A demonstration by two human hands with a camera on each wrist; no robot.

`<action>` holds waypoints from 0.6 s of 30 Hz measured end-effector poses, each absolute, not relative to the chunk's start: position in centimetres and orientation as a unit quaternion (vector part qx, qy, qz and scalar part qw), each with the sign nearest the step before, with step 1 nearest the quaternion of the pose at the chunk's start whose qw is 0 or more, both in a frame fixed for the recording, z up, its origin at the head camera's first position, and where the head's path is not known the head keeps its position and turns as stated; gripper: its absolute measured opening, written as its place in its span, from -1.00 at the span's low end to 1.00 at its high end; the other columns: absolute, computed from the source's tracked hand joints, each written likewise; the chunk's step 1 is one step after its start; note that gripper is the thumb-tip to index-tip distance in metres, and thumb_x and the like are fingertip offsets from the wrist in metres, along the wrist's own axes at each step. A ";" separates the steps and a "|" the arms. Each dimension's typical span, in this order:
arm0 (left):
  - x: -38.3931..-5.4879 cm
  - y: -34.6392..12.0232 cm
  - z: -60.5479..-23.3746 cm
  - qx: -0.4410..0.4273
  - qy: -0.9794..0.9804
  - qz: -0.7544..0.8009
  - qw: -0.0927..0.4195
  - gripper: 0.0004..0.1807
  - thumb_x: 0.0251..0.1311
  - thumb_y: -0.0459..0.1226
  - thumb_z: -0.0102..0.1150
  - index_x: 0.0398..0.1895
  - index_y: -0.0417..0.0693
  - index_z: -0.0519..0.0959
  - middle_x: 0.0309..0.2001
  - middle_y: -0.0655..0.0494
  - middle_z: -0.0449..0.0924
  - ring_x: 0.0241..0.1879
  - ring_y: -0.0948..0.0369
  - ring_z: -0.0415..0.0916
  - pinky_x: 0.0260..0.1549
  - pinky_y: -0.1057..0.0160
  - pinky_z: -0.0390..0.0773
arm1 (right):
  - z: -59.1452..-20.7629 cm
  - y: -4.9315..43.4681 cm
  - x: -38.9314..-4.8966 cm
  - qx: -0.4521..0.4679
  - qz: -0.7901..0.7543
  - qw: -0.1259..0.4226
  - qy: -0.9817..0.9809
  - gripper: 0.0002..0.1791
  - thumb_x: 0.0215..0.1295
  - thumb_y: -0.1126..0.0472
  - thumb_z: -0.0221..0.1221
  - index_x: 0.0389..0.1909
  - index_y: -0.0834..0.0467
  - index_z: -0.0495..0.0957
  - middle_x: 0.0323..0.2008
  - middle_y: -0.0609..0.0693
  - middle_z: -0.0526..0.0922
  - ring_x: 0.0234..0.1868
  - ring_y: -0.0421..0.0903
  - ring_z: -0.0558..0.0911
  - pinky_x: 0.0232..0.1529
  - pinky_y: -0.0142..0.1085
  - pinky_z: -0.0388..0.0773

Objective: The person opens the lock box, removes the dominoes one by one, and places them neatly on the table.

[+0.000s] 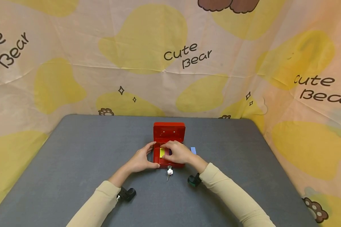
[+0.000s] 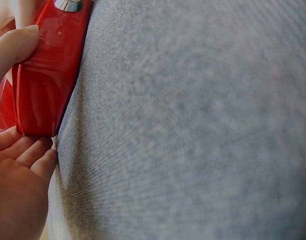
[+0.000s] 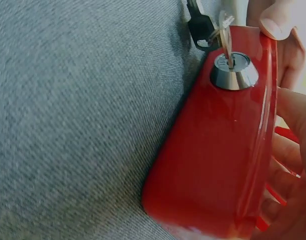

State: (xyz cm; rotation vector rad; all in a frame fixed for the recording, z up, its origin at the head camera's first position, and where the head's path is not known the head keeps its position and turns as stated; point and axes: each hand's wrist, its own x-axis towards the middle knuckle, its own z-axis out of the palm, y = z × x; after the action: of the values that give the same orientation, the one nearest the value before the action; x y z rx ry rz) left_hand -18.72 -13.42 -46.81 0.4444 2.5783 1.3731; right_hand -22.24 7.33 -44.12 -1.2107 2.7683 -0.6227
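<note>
A small red cash box [image 1: 169, 165] stands on the table with its lid [image 1: 169, 131] raised. My left hand [image 1: 140, 160] grips its left end, thumb at the front corner and fingers along the side. My right hand [image 1: 178, 152] reaches into the box, with thumb and fingertips curled at opposite ends of a small pink rectangular piece [image 1: 166, 152]. Beside that lies a yellow piece [image 1: 162, 152] in the box; the palm hides part of the inside. Keys [image 1: 170, 172] hang from the front lock [image 3: 234, 75], one key inserted.
A small light-blue block [image 1: 193, 150] lies on the grey table [image 1: 108, 142] just right of the box, near my right wrist. Dark wrist cameras [image 1: 128, 194] hang below both forearms. A printed cloth [image 1: 147, 41] surrounds the table's back and sides.
</note>
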 end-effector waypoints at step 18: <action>-18.7 -13.4 -46.6 0.153 0.866 0.466 0.094 0.00 -0.23 -0.15 0.47 0.34 -0.11 0.14 0.26 -0.12 0.30 0.24 -0.05 0.28 0.17 -0.03 0.32 | -45.2 6.4 -22.2 -0.381 -0.134 -0.023 0.914 -0.55 0.06 0.04 0.27 0.00 0.10 0.58 -0.09 -0.02 0.62 -0.19 -0.13 0.51 -0.14 -0.32 0.51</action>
State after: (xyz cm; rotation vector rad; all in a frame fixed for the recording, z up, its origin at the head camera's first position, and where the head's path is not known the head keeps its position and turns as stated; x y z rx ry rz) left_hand -18.69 -13.43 -46.65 0.4539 2.5691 1.3824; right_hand -22.24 6.44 -45.17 -1.2164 2.9164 -0.4263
